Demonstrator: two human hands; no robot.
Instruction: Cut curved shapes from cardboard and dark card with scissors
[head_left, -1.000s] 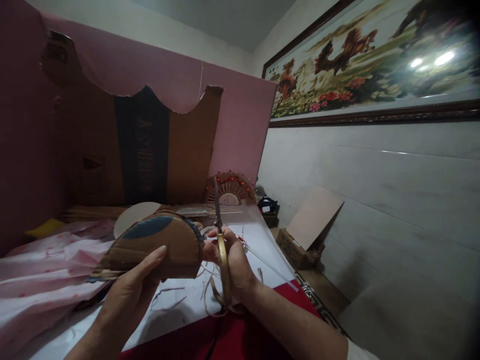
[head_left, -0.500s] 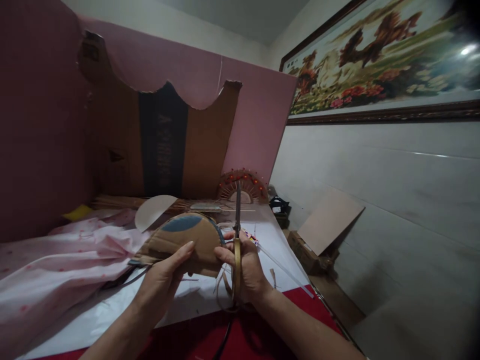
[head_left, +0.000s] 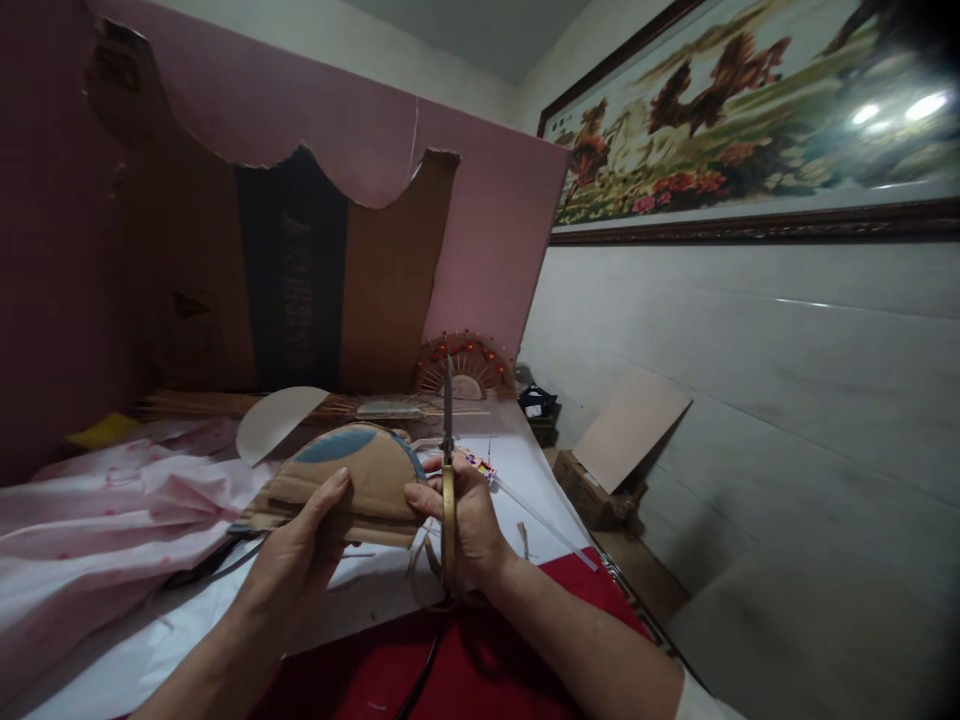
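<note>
In the head view, my left hand [head_left: 311, 530] grips a half-round piece of cardboard [head_left: 375, 490] from below, its thumb lying on the front. The cardboard is brown with a blue patch near its curved top. Scissors [head_left: 448, 500] with gold-coloured handles are in my right hand [head_left: 476, 520], blades pointing up and seemingly together. That hand's thumb and fingertips also touch the right edge of the cardboard. The fingers behind the cardboard are hidden.
A pale half-round piece [head_left: 277, 425] lies behind the cardboard. Farther back stands a fan-like half-ring with red dots [head_left: 469, 360] before a large cut cardboard sheet [head_left: 390, 300]. Pink cloth [head_left: 150, 500] lies at left, a translucent stick [head_left: 547, 525] at right.
The camera view has turned slightly right, so everything sits farther left in the picture. The cardboard looks tilted a little differently; both hands keep the same hold.
</note>
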